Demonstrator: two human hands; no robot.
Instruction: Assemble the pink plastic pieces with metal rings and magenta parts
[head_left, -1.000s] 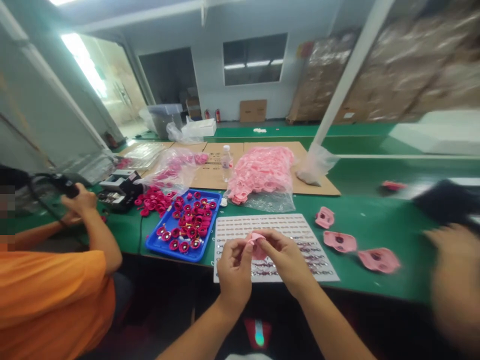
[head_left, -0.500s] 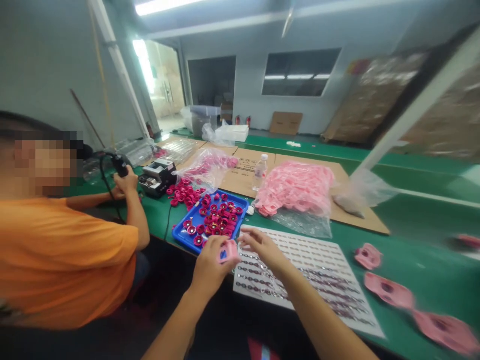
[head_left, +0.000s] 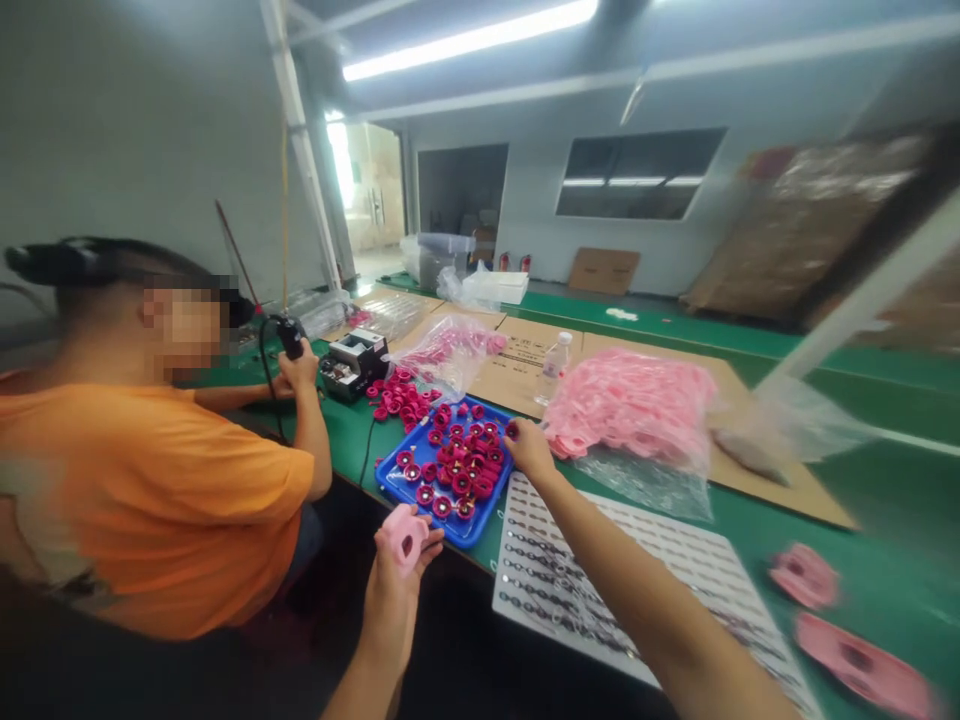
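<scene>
My left hand (head_left: 394,575) is closed around a light pink plastic shell (head_left: 405,540) with a dark oval hole, held in front of the table edge. My right hand (head_left: 534,452) reaches to the right rim of a blue tray (head_left: 469,533). Its fingers pinch a small round magenta part (head_left: 512,431), partly hidden by the fingertips. Many similar magenta parts (head_left: 457,470) with shiny centres lie heaped in the tray. Below my right forearm lies a white sheet (head_left: 517,595) with rows of small dark shiny pieces.
A clear bag of pink pieces (head_left: 637,395) lies behind my right hand, beside a water bottle (head_left: 553,368). More pink shells (head_left: 862,660) rest at the right. On the left, a person in an orange shirt (head_left: 195,510) holds a black tool (head_left: 289,337) near a black box (head_left: 354,365).
My right hand has moved from beside the pink shell to the tray's right rim and now pinches a magenta part. My left hand has lowered and turned the shell. The view has shifted left.
</scene>
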